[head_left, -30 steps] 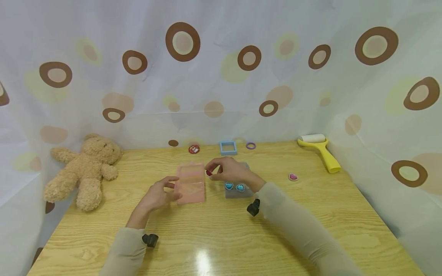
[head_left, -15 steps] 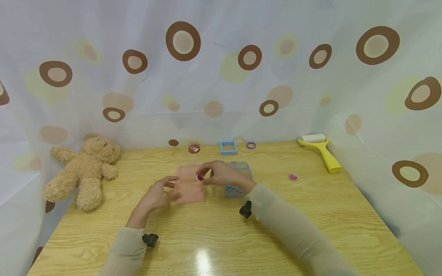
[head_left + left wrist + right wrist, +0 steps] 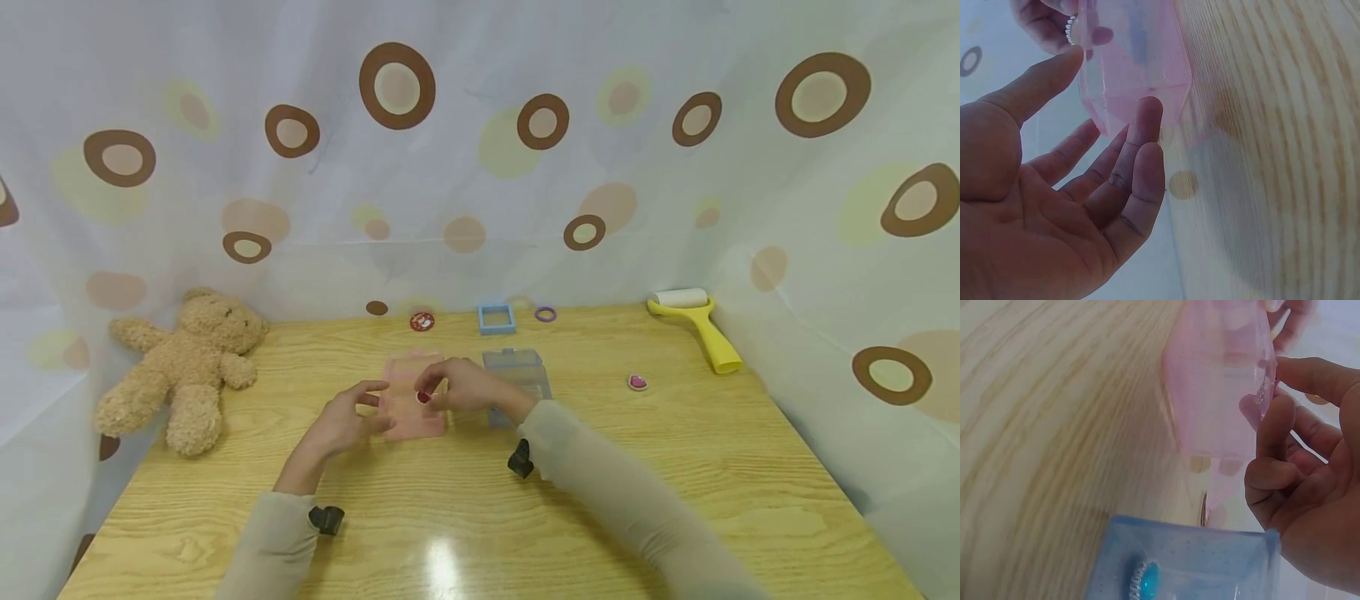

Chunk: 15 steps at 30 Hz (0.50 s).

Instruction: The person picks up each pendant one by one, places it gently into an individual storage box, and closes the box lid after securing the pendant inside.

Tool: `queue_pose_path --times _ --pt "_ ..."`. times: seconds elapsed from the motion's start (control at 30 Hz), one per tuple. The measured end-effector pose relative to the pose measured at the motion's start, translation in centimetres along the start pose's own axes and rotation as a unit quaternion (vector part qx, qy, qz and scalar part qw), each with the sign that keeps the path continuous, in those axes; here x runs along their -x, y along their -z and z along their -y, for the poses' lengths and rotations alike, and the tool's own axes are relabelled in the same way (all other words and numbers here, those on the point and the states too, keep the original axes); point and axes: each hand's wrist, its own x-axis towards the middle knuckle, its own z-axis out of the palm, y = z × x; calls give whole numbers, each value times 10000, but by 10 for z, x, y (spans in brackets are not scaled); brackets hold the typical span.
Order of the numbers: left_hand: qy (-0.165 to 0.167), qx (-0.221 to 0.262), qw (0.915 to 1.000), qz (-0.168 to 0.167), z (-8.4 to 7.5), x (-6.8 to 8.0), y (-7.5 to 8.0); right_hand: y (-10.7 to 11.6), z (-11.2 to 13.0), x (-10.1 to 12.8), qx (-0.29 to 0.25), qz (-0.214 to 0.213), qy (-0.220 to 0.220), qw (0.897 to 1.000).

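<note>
An open pink see-through box (image 3: 417,430) lies on the table. My left hand (image 3: 341,425) rests by its left side with fingers spread and loosely bent, thumb and fingertips right at the wall. Over this box my right hand (image 3: 467,386) pinches a red gem (image 3: 423,397) with a beaded silver rim between thumb and fingertips. In the left wrist view its beaded edge (image 3: 1071,30) shows beside the pink wall. Right of the pink box stands an open grey-blue see-through box (image 3: 517,360), partly hidden by my right hand. A blue gem (image 3: 1149,581) lies inside it.
A pink gem (image 3: 637,382) lies to the right, near a yellow-handled roller (image 3: 705,329). Along the back are a red round badge (image 3: 422,322), a light blue square frame (image 3: 496,319) and a purple ring (image 3: 545,314). A teddy bear (image 3: 183,367) sits at the left.
My right hand has moved left with the red gem, from beside the grey-blue box to over the pink box. The left hand has stayed in place.
</note>
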Motion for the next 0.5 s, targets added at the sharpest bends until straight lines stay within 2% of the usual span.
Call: queue_pose_path --times 0.33,0.5 --pt "-7 -76 10000 9 1 -1 0 -14 -4 -10 -110 29 -285 9995" --pt "53 -47 10000 -13 -2 0 0 -17 -4 -12 22 14 -358 9994"
